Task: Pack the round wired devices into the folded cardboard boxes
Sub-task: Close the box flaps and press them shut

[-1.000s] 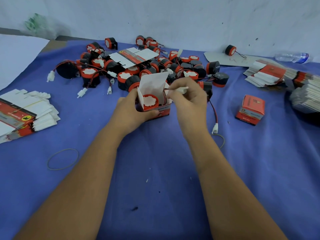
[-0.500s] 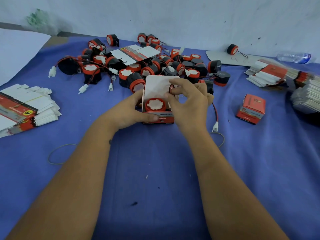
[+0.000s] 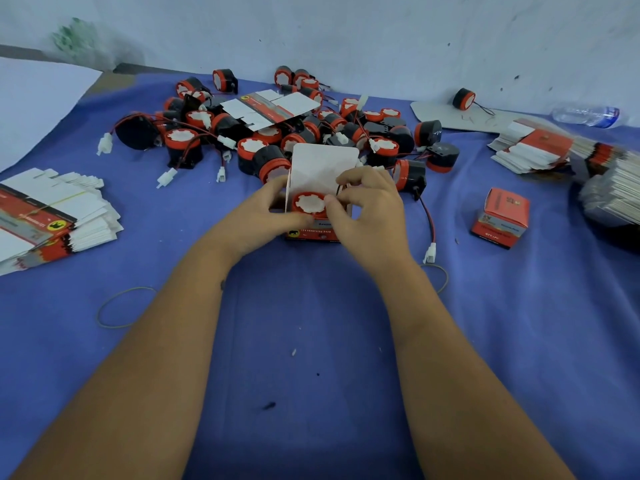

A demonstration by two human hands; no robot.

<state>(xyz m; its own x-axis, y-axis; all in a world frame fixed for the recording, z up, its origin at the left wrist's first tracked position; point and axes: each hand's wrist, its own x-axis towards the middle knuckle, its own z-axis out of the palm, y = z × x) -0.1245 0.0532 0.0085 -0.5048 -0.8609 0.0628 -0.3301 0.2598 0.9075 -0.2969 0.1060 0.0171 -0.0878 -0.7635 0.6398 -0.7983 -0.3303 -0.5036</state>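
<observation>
A small red cardboard box (image 3: 313,234) stands open on the blue cloth in the middle, its white lid flap (image 3: 323,164) upright. A round red-and-black wired device (image 3: 309,203) sits inside it, white face up. My left hand (image 3: 258,216) grips the box's left side. My right hand (image 3: 369,209) curls over the box's right edge, fingers pinching the device's wire into the box. Behind the box lies a pile of several more round wired devices (image 3: 263,133) with red-black wires and white plugs.
A closed packed box (image 3: 500,218) stands to the right. Stacks of flat unfolded boxes lie at the left (image 3: 52,216) and far right (image 3: 540,147). One flat box (image 3: 270,107) rests on the pile. Rubber bands (image 3: 121,308) and a water bottle (image 3: 585,116) lie on the cloth.
The white plug my right hand held up has gone down into the box. My right hand has lowered onto the box's right edge, and the box has been turned to face me.
</observation>
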